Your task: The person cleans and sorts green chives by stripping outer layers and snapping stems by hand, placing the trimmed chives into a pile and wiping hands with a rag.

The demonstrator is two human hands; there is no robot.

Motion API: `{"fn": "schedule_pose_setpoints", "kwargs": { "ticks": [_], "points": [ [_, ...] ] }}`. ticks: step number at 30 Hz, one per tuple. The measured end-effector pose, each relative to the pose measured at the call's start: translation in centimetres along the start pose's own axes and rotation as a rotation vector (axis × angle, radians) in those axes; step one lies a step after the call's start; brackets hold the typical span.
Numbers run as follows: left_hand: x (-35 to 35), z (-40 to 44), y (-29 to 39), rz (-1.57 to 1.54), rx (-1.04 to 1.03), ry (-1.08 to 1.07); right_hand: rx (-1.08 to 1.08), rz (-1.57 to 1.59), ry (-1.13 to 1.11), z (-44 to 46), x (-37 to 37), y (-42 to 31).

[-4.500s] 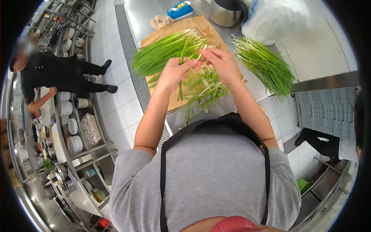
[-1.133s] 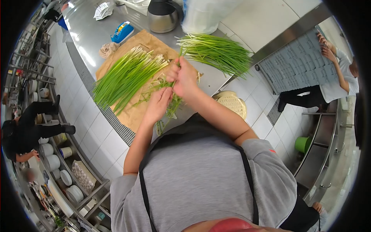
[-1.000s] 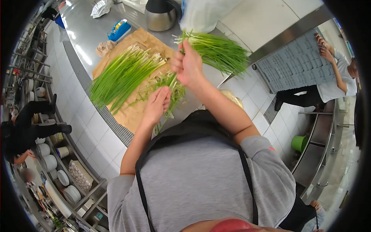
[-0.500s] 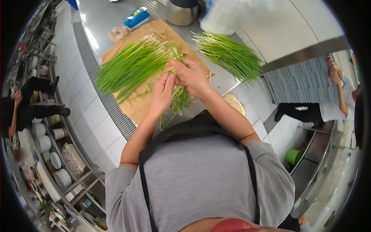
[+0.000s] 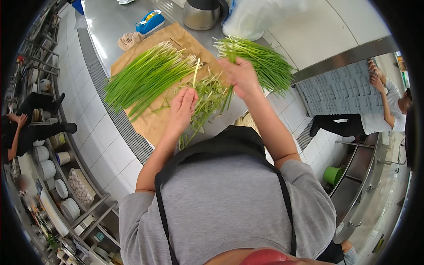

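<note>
Pinched in my left hand (image 5: 182, 108) is a pale green strip (image 5: 196, 73) that points up over the brown paper (image 5: 148, 126). My right hand (image 5: 242, 77) is closed on green stalks (image 5: 231, 55), which stick out above and below the fingers. A large bunch of green stalks (image 5: 148, 77) with white ends lies on the left of the paper. Loose trimmings (image 5: 205, 99) are heaped between and below my hands. The second bunch (image 5: 265, 66) rests on the metal table just beyond my right hand.
On the metal table (image 5: 174, 13) are a blue tape dispenser (image 5: 150, 22), a crumpled beige cloth (image 5: 130, 40), a steel jug (image 5: 201, 17) and a white plastic bag (image 5: 251, 20). One person (image 5: 37, 112) is at the left, another (image 5: 380, 108) at the right.
My hands were together over the paper half a second ago; now they are apart. The right hand has moved right with stalks, and the pale strip shows in my left hand. The view has shifted slightly.
</note>
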State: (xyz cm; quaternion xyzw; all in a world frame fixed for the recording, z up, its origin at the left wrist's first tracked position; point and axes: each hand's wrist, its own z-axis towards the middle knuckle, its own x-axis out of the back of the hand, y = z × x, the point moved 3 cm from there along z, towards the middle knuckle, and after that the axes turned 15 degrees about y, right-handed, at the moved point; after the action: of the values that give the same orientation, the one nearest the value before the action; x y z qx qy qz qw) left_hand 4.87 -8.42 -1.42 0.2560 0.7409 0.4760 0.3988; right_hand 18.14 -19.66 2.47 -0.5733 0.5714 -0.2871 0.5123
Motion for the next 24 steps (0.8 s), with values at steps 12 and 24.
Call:
{"fn": "schedule_pose_setpoints", "kwargs": {
  "ticks": [12,24],
  "points": [
    [0.7,-1.1,-0.6,0.299,-0.086,-0.086,0.194,-0.09,-0.079,2.0,1.1,-5.1],
    [2.9,-1.2,-0.5,0.306,-0.081,-0.004,0.963,-1.54,-0.323,15.2,6.3,-5.6]
  ]
}}
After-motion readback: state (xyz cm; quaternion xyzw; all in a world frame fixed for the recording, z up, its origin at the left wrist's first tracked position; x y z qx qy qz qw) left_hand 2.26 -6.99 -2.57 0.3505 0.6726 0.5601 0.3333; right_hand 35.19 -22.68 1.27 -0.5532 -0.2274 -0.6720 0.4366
